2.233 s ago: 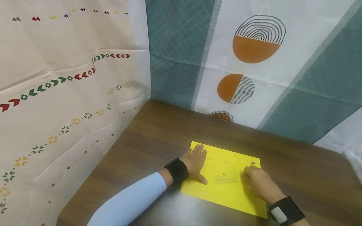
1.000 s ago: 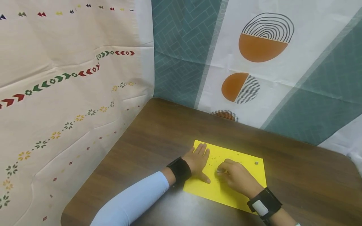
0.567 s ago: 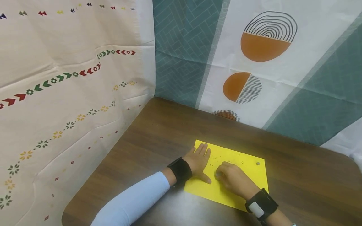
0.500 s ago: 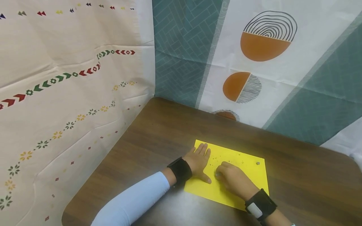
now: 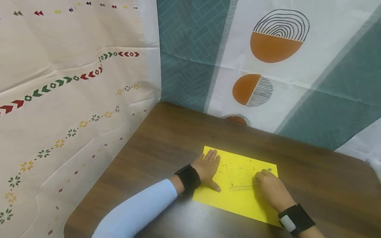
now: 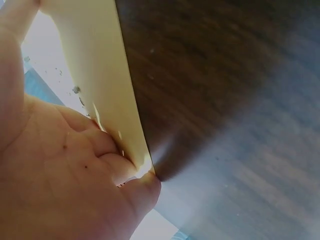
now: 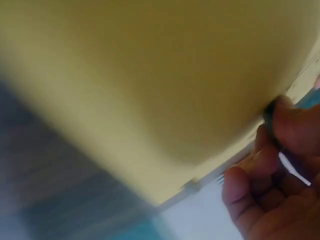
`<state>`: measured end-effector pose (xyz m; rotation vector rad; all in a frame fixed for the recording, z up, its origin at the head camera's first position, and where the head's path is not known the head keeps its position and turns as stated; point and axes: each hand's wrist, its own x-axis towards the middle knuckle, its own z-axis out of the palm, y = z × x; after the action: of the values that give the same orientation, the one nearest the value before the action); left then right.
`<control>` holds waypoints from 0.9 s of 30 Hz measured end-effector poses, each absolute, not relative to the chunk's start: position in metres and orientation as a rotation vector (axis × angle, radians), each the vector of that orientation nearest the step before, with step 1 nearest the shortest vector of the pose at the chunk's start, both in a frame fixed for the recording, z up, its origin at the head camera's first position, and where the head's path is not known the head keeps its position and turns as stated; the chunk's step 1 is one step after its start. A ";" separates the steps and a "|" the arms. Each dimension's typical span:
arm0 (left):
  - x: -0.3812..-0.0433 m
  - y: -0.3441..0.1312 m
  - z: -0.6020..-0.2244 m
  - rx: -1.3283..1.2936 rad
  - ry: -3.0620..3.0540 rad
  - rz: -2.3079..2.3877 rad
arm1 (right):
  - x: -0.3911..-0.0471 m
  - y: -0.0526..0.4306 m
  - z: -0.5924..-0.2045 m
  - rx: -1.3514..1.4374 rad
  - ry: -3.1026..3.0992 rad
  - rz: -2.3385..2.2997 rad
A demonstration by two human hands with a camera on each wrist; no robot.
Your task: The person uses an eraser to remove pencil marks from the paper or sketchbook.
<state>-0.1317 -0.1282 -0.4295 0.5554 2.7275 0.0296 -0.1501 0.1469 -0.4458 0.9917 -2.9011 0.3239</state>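
Observation:
A yellow sheet of paper [image 5: 229, 202] lies on the brown table. My left hand [image 5: 206, 168] rests spread on its left side, thumb pointing toward the middle. In the left wrist view, the curled-looking fingers [image 6: 120, 167] lie along the paper's edge. Over the right part of the sheet, my right hand [image 5: 272, 190] pinches a small dark piece [image 7: 270, 115] between thumb and fingers; its kind I cannot tell. Grey streaks [image 5: 241, 187] run across the paper just left of that hand. Dark crumbs [image 5: 232, 184] are scattered over the sheet.
A small grey lump [image 5: 269, 169] sits near the paper's far right corner, just beyond the right hand. Wood-look tabletop [image 5: 166, 132] surrounds the sheet. Patterned cloth [image 5: 74, 99] hangs along the left, and a teal and white curtain [image 5: 190, 59] hangs behind.
My right hand went from the sheet's right side leftward to near the left thumb, then back right with the small piece, uncovering the streaks. The left hand stays on the paper.

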 end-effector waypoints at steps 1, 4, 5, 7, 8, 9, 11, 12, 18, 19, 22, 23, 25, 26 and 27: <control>-0.132 -0.129 -0.429 0.554 2.730 0.023 | -0.151 0.151 -0.445 0.969 -2.917 0.339; -0.131 -0.130 -0.430 0.555 2.734 0.009 | -0.152 0.157 -0.444 0.930 -2.956 0.418; -0.130 -0.130 -0.430 0.557 2.736 0.006 | -0.152 0.158 -0.444 0.927 -2.964 0.448; -0.130 -0.130 -0.430 0.565 2.737 0.006 | -0.152 0.161 -0.444 0.923 -2.968 0.484; -0.130 -0.130 -0.430 0.568 2.739 0.008 | -0.151 0.162 -0.444 0.917 -2.969 0.499; -0.130 -0.129 -0.430 0.570 2.741 0.009 | -0.151 0.162 -0.444 0.911 -2.969 0.512; -0.130 -0.128 -0.430 0.567 2.742 0.009 | -0.151 0.164 -0.443 0.902 -2.965 0.527; -0.130 -0.128 -0.430 0.564 2.743 0.011 | -0.150 0.164 -0.442 0.902 -2.959 0.537; -0.132 -0.129 -0.434 0.556 2.744 0.022 | -0.148 0.156 -0.437 0.963 -2.904 0.554; -0.132 -0.129 -0.435 0.557 2.744 0.021 | -0.148 0.154 -0.435 0.965 -2.909 0.561; -0.131 -0.129 -0.435 0.557 2.748 0.031 | -0.145 0.144 -0.429 0.930 -2.963 0.610; -0.131 -0.130 -0.435 0.558 2.749 0.033 | -0.143 0.140 -0.426 0.917 -2.985 0.633; -0.130 -0.130 -0.434 0.560 2.750 0.036 | -0.141 0.131 -0.423 0.899 -3.009 0.671; -0.130 -0.130 -0.434 0.562 2.750 0.034 | -0.139 0.127 -0.422 0.897 -3.012 0.684; -0.130 -0.130 -0.433 0.563 2.753 0.033 | -0.138 0.122 -0.422 0.905 -3.005 0.694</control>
<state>-0.1299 -0.1298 -0.4334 0.5633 2.7528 0.0326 -0.1382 0.1222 -0.4222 0.9053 -3.0051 0.6944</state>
